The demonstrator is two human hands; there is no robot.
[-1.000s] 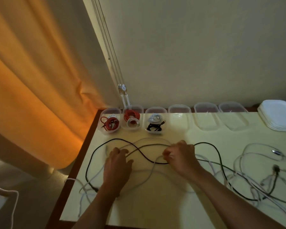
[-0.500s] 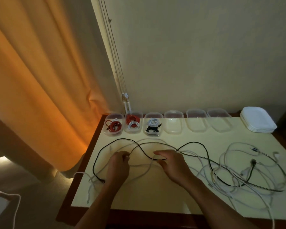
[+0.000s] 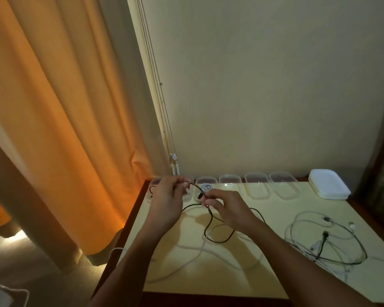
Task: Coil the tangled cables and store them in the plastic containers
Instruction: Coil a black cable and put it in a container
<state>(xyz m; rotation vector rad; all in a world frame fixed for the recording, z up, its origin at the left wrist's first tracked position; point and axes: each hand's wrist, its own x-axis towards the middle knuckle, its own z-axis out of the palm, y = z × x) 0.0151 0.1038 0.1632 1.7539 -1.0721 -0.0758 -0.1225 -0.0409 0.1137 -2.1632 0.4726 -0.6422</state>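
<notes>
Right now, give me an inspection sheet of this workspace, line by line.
Surface: pale yellow table with a dark wood edge, against the wall.
Job's things: black cable lifted at one end, its loop on the table; row of clear plastic containers along the back, the right ones look empty, the left ones partly hidden by the hands.
Clutter: stack of white lids at the back right.
Grippers: left hand and right hand both pinch the black cable above the table.
Cables: tangled pile at right; white cable sprawled near the front.
Surroundings: orange curtain, blind cords, plain wall.
</notes>
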